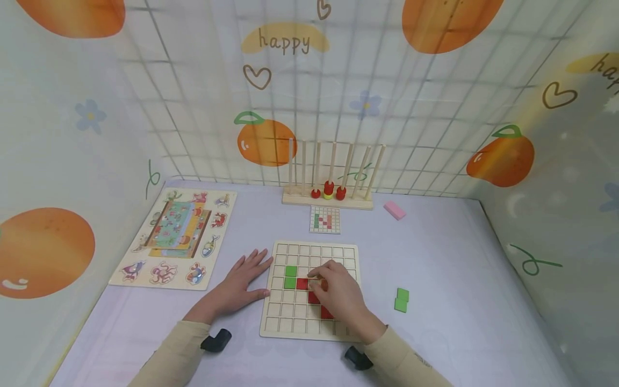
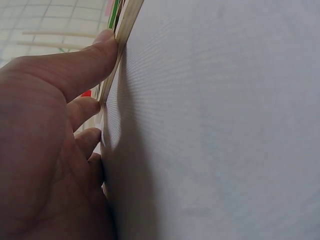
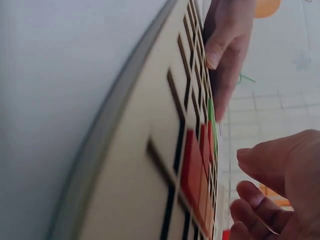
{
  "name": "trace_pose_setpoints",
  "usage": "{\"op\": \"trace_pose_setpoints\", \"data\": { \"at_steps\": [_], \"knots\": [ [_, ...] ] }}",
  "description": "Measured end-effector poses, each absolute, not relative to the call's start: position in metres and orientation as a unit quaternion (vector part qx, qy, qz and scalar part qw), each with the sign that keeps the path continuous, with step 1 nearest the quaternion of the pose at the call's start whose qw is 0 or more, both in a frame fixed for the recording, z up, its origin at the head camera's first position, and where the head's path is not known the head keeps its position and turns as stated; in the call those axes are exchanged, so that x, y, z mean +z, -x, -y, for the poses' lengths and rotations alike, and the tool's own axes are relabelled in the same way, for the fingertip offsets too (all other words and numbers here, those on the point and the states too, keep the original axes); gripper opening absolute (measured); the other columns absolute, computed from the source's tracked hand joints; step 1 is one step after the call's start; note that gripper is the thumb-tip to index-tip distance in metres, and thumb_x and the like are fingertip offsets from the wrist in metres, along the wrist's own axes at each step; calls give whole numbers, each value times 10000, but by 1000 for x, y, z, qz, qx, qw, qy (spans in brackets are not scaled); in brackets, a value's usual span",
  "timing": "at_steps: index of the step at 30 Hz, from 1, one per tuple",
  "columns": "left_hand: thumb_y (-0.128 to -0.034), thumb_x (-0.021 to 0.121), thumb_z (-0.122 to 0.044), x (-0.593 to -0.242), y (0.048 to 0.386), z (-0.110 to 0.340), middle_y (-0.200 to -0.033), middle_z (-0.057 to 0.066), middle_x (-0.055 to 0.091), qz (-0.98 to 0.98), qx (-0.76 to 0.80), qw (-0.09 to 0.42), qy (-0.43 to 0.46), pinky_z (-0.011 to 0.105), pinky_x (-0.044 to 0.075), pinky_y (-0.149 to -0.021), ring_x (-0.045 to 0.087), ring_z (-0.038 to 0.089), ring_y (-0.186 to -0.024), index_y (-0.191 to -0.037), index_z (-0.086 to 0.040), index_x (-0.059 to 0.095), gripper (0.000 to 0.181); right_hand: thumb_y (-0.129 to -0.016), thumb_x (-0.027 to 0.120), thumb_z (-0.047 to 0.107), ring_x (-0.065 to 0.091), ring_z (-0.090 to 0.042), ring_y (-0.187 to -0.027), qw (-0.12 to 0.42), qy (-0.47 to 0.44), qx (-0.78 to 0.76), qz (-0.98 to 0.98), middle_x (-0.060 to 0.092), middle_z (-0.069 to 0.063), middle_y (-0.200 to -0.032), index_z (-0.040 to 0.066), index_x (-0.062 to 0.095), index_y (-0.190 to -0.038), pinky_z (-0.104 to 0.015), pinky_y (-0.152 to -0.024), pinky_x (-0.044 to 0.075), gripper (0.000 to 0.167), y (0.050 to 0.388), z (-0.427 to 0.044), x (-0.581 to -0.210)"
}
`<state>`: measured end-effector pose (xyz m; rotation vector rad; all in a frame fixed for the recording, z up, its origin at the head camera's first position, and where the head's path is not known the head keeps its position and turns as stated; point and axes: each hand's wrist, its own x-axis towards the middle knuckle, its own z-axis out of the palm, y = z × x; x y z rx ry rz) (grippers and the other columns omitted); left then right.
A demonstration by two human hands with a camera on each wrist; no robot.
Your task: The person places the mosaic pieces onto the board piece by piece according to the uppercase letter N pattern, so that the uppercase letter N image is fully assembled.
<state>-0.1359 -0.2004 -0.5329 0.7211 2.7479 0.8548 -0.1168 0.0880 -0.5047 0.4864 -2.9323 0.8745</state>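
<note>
A wooden grid board (image 1: 285, 324) lies on the table, with two green tiles (image 1: 290, 271) and several red tiles (image 1: 302, 284) on its squares. My left hand (image 1: 242, 282) rests flat at the board's left edge, fingers spread; in the left wrist view its thumb (image 2: 102, 55) touches the board's side. Over the board's middle hovers my right hand (image 1: 340, 295), partly covering the red tiles. Its thumb (image 3: 260, 159) and fingers are loosely bent and apart in the right wrist view, with nothing seen between them. A small pattern card (image 1: 325, 220) lies behind the board.
Two loose green tiles (image 1: 401, 300) lie right of the board. A pink block (image 1: 394, 210) is farther back. A wooden peg stand (image 1: 290, 198) with red and yellow beads stands at the back. At the left lies a sea-animal puzzle board (image 1: 186, 279) with picture panels on it.
</note>
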Motion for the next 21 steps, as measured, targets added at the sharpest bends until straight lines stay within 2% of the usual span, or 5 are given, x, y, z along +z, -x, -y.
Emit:
{"op": "trace_pose_setpoints", "data": {
  "at_steps": [9,21],
  "knots": [
    [-932,734,-375,-530,135,200,-1690,100,190,-922,291,92,-239,530,35,-1266,86,340,-1563,-1591,-114,356,803,-893,781,197,563,-76,-829,18,-104,296,949,622,99,-932,196,766,-1037,-258,-702,544,144,111,-122,-499],
    [-935,722,-412,-532,136,201,-1692,89,185,-923,288,92,-239,518,32,-1269,86,328,-1564,-1596,-131,350,809,-902,749,183,590,-100,-850,7,-48,297,954,629,95,-926,203,759,-1060,-285,-696,532,160,100,-180,-504]
  ]
}}
